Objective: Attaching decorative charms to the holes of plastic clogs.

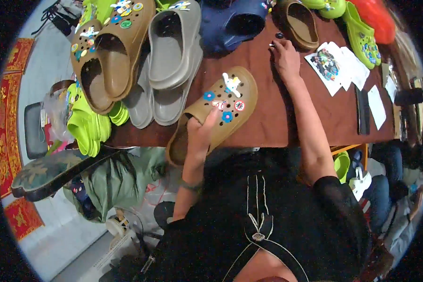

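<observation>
My left hand (201, 134) grips a brown clog (242, 101) by its opening, fingers inside and thumb on top beside the charms. The clog is tilted over the table's near part, toe pointing far right. On its upper sit a white figure charm (231, 84), two blue flower charms (227, 116) and a round red-and-white charm (239, 105). My right hand (286, 58) reaches across the table, its fingers pinched together at a small pale bit too tiny to name. Just beyond the fingertips lies a small dark piece (279, 35). Another brown clog (300, 23), without charms, stands beside that hand.
Brown clogs with charms (122, 47), grey clogs (171, 49) and green clogs (87, 124) are piled at the left of the brown-covered table (268, 127). A dark blue clog (235, 26) stands at the back. White cards (331, 66) and a green clog (362, 37) lie right.
</observation>
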`<state>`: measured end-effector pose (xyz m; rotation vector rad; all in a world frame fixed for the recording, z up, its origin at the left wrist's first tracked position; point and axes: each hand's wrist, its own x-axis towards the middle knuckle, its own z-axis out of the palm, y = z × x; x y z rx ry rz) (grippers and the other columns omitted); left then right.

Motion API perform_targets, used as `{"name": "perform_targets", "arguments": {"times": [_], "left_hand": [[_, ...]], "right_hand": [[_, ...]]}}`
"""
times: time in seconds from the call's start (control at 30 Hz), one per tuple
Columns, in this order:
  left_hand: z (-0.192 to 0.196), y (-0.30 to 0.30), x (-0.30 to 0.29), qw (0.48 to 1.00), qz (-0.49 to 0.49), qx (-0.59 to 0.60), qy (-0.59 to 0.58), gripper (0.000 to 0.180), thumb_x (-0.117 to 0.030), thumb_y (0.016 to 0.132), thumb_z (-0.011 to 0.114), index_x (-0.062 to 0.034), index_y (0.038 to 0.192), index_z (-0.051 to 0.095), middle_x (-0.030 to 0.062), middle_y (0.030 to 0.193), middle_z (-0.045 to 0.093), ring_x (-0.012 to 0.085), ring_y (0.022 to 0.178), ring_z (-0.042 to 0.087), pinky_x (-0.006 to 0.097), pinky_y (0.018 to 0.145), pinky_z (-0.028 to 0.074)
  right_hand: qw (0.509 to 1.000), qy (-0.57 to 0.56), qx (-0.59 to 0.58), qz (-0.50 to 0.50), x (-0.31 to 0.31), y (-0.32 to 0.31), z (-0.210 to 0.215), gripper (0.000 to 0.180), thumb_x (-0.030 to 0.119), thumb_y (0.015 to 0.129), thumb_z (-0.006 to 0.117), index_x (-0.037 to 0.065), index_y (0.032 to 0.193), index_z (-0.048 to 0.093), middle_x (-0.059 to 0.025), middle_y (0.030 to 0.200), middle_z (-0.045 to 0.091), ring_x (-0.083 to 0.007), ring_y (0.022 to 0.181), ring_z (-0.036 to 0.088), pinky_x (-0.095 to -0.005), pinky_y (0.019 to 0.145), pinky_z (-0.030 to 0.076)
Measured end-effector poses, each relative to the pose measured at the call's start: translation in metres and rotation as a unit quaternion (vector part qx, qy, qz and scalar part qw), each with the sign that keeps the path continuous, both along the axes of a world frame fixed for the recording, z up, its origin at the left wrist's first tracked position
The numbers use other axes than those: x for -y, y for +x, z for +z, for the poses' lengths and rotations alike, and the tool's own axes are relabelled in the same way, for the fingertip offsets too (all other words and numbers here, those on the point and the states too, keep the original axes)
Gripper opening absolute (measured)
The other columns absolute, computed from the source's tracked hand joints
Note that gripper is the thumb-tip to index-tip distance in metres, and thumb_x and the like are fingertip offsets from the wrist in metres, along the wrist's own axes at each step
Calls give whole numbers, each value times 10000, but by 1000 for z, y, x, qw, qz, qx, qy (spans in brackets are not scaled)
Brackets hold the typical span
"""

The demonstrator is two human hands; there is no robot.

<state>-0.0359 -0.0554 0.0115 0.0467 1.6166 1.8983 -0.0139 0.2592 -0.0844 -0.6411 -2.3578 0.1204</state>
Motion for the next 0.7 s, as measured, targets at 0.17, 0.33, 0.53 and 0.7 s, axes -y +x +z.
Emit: {"name": "perform_targets", "arguments": {"times": [0.17,0.33,0.53,0.7], "left_hand": [[-20,5,10,998,46,-19,48,322,-154,910,583,22,1179,562,66,1089,616,128,910,610,270,763,505],[-9,3,10,994,32,63,82,329,-141,904,594,33,1180,553,67,1083,618,128,917,608,275,792,496],[-11,0,14,997,-22,-55,48,290,-84,874,612,38,1136,588,65,1060,639,128,932,609,275,805,493],[-6,-1,16,995,-50,-51,72,291,-74,864,618,37,1132,596,66,1052,646,126,946,606,274,823,487]], "right_hand": [[969,-219,-91,73,10,7,8,230,170,787,719,73,991,669,-107,890,640,-288,758,623,-355,674,498],[934,-334,-100,74,13,19,11,245,177,788,736,49,990,681,-94,928,666,-196,807,639,-298,722,501],[802,-560,-187,88,65,43,39,253,120,851,682,-7,1069,663,-31,924,674,-90,822,608,-229,724,487],[748,-628,-177,119,109,64,78,210,79,850,673,9,1049,667,-19,925,672,-74,805,605,-222,707,493]]}}
